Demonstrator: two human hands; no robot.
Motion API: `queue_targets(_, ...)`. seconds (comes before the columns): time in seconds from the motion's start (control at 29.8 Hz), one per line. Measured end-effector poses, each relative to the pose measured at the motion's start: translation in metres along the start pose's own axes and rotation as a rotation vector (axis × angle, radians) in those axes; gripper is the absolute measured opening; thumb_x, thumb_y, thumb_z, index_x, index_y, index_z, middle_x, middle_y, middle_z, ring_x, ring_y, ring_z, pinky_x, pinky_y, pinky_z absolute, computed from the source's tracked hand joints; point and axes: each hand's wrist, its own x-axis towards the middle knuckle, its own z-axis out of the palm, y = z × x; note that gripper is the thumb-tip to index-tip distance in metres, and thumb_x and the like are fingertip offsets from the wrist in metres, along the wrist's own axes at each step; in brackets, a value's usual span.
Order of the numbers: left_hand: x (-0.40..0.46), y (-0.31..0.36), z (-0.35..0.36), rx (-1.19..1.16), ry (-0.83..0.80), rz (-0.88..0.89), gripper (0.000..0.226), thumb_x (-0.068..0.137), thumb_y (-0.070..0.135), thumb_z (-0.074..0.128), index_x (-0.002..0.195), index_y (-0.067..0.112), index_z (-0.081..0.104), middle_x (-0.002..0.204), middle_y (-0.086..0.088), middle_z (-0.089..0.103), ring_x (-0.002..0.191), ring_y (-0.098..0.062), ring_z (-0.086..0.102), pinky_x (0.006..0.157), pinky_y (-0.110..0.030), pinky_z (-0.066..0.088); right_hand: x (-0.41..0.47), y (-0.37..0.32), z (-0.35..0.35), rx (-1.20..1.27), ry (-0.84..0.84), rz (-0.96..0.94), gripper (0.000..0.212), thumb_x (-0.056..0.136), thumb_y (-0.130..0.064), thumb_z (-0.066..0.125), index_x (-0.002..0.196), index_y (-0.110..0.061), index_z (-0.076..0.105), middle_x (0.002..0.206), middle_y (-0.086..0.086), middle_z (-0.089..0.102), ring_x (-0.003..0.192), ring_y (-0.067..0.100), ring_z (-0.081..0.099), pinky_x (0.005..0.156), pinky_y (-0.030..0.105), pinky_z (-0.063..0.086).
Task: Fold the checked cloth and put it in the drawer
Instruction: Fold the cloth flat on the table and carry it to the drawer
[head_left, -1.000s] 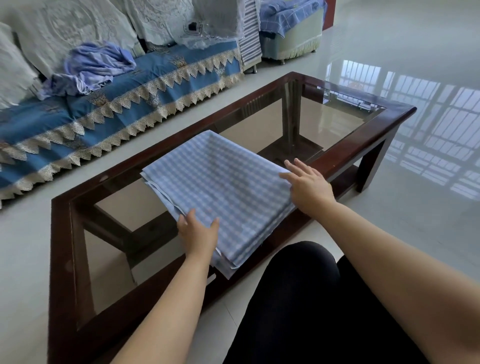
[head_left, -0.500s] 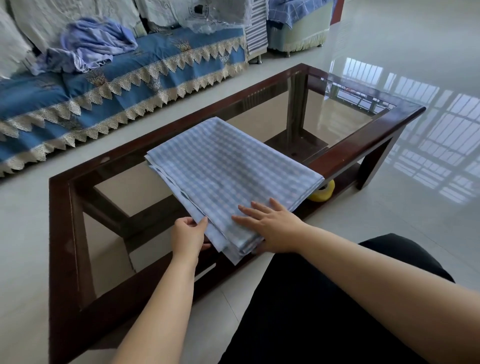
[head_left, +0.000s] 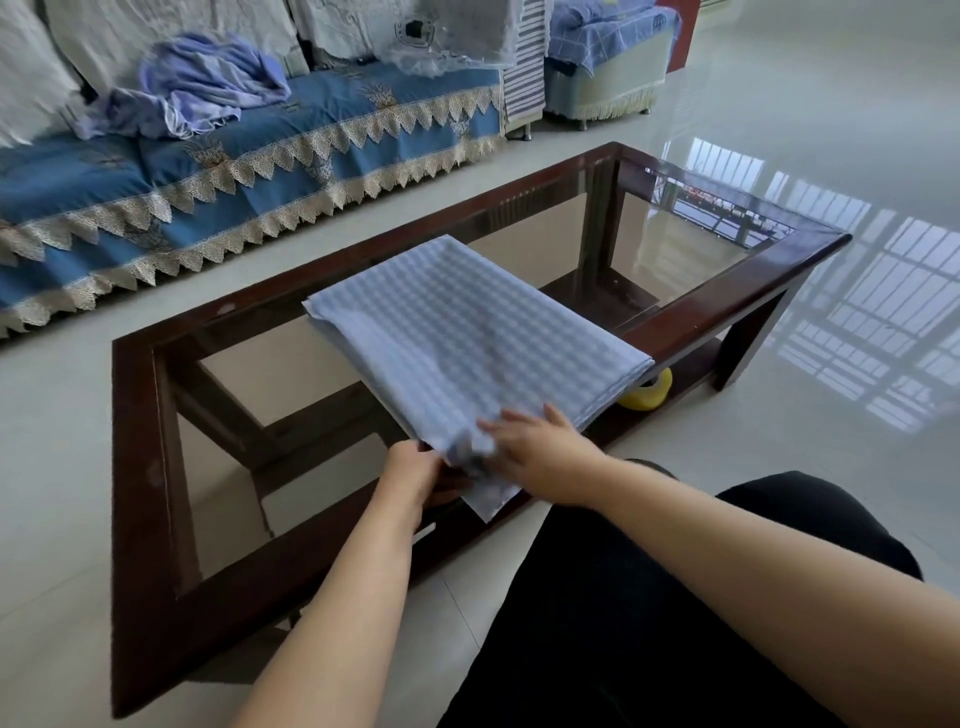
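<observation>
- The left hand is curled around the near corner of the checked cloth, fingers tucked under the layered edge, so it has hold of the fabric.
- The right hand lies flat on top of that same corner, fingers spread and pressing down; it grips nothing.
- The checked cloth, pale blue and white, lies folded into a rectangle on the coffee table; its near corner hangs over the table's front rail.
- The table has a dark wooden frame around glass panels, through which a lower shelf shows.
- A yellow tape roll sits on that shelf, just under the cloth's right edge.
- Beyond the table stands a sofa with a blue cover trimmed in cream lace, a crumpled lilac garment lying on it.
- The floor is pale glossy tile, mirroring barred windows at right.
</observation>
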Motion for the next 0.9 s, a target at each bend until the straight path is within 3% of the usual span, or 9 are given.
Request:
queue_targets(0.07, -0.001, 0.003, -0.007, 0.142, -0.055, -0.039, 0.017, 0.093, 0.006, 0.047, 0.089, 0.008, 0.063, 0.089, -0.017, 0.071, 0.067, -0.023, 0.067, 0.053, -0.027, 0.053, -0.005, 0.004, 0.019, -0.17, -0.112, -0.068, 0.046, 0.102, -0.042, 0.026, 0.148, -0.041, 0.022, 0.159, -0.016, 0.013, 0.148, 0.013, 0.005, 0.117, 0.055, -0.003)
queue_targets(0.17, -0.005, 0.013, -0.021, 0.383, 0.09, 0.111, 0.023, 0.101, 0.019, 0.033, 0.097, 0.011, 0.055, 0.086, -0.006, 0.068, 0.067, -0.019, 0.066, 0.058, -0.031, 0.053, -0.002, 0.008, 0.018, -0.144, -0.127, -0.046, 0.067, 0.086, -0.07, 0.013, 0.147, -0.044, 0.022, 0.159, -0.018, 0.013, 0.148, 0.013, 0.004, 0.116, 0.056, -0.003)
queue_targets(0.27, 0.002, 0.021, -0.028, 0.627, 0.396, 0.665, 0.031, 0.1, 0.034, 0.039, 0.123, 0.015, 0.05, 0.122, -0.004, 0.059, 0.107, -0.022, 0.057, 0.083, -0.036, 0.047, 0.005, -0.001, 0.001, -0.111, -0.21, 0.02, 0.067, 0.086, -0.074, 0.018, 0.137, -0.039, 0.044, 0.151, -0.012, 0.037, 0.143, 0.013, 0.025, 0.115, 0.052, 0.016)
queue_targets(0.34, 0.019, 0.029, -0.017, 0.875, 0.241, 0.855, 0.048, 0.1, 0.04, 0.035, 0.143, 0.018, 0.037, 0.151, -0.007, 0.035, 0.139, -0.028, 0.03, 0.109, -0.041, 0.028, 0.013, -0.012, -0.017, -0.122, -0.138, 0.053, 0.05, 0.098, -0.056, 0.026, 0.124, -0.028, 0.058, 0.127, -0.002, 0.061, 0.122, 0.02, 0.052, 0.097, 0.041, 0.041)
queue_targets(0.44, 0.04, 0.012, 0.003, 1.267, 0.036, 0.719, 0.058, 0.1, 0.049, 0.02, 0.153, 0.03, 0.005, 0.162, 0.0, -0.003, 0.148, -0.029, -0.006, 0.118, -0.047, 0.001, 0.029, -0.018, -0.038, 0.031, 0.303, 0.087, 0.036, 0.101, -0.043, 0.034, 0.117, -0.024, 0.06, 0.115, -0.001, 0.065, 0.109, 0.022, 0.059, 0.079, 0.032, 0.046)
queue_targets(0.5, 0.047, -0.01, 0.004, 1.345, 0.057, 0.674, 0.066, 0.092, 0.059, 0.002, 0.152, 0.032, -0.002, 0.161, 0.001, -0.009, 0.148, -0.029, -0.011, 0.117, -0.046, -0.007, 0.042, -0.006, -0.044, 0.114, 0.49, 0.069, 0.04, 0.099, -0.048, 0.036, 0.132, -0.031, 0.049, 0.141, -0.006, 0.05, 0.133, 0.017, 0.042, 0.102, 0.036, 0.038)
queue_targets(0.57, 0.05, -0.017, 0.002, 1.337, 0.042, 0.654, 0.065, 0.091, 0.06, -0.004, 0.151, 0.033, -0.007, 0.16, 0.003, -0.016, 0.146, -0.025, -0.019, 0.114, -0.043, -0.014, 0.048, 0.02, -0.038, -0.001, 0.301, 0.158, 0.058, 0.095, -0.061, 0.027, 0.148, -0.036, 0.023, 0.16, -0.009, 0.016, 0.148, 0.017, 0.007, 0.119, 0.045, 0.007)
queue_targets(0.64, 0.051, -0.012, -0.002, 1.325, -0.033, 0.611, 0.068, 0.089, 0.065, -0.003, 0.15, 0.035, -0.01, 0.158, 0.006, -0.022, 0.144, -0.021, -0.025, 0.113, -0.039, -0.018, 0.044, 0.055, -0.023, -0.068, 0.096, 0.38, 0.07, 0.091, -0.069, 0.017, 0.151, -0.037, 0.003, 0.161, -0.009, -0.008, 0.148, 0.018, -0.013, 0.117, 0.05, -0.01)
queue_targets(0.9, 0.033, -0.008, -0.002, 1.456, -0.165, 0.816, 0.057, 0.099, 0.049, 0.008, 0.153, 0.029, 0.007, 0.161, -0.001, -0.007, 0.148, -0.021, -0.011, 0.119, -0.036, -0.004, 0.033, 0.086, -0.024, -0.034, 0.165, 0.529, 0.067, 0.093, -0.065, 0.015, 0.152, -0.033, 0.009, 0.162, -0.003, -0.003, 0.149, 0.021, -0.006, 0.12, 0.045, -0.002)
